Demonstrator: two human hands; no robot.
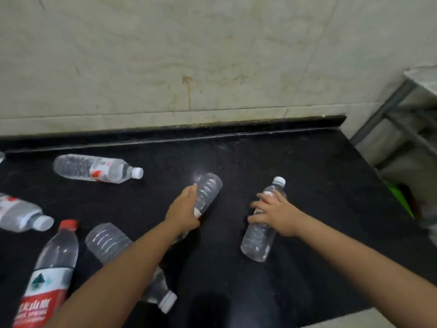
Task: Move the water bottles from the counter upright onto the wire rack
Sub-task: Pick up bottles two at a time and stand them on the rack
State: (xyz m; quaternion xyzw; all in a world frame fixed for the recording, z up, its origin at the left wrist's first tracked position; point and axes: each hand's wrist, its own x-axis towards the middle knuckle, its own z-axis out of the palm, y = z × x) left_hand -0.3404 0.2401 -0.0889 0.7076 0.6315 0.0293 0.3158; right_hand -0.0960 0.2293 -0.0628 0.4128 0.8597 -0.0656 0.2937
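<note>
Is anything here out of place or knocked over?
Yes. The water bottles lie scattered on their sides across the black counter, pointing different ways, like the white-capped one near the wall. Nothing looks spilled. The left hand and right hand each grip a lying bottle. The wall shows rusty stains.

From my seat, the counter reads as black polished stone, finely speckled, with a dull sheen. Behind it at twelve o'clock the wall looks like pale, smooth tile or stone, stained and matt. The bottle at ten o'clock is clear glossy plastic, ribbed, with a white plastic cap. At eight o'clock the red-capped bottle wears a shiny printed film label. At three o'clock the rack frame looks like grey metal, blurred.
</note>
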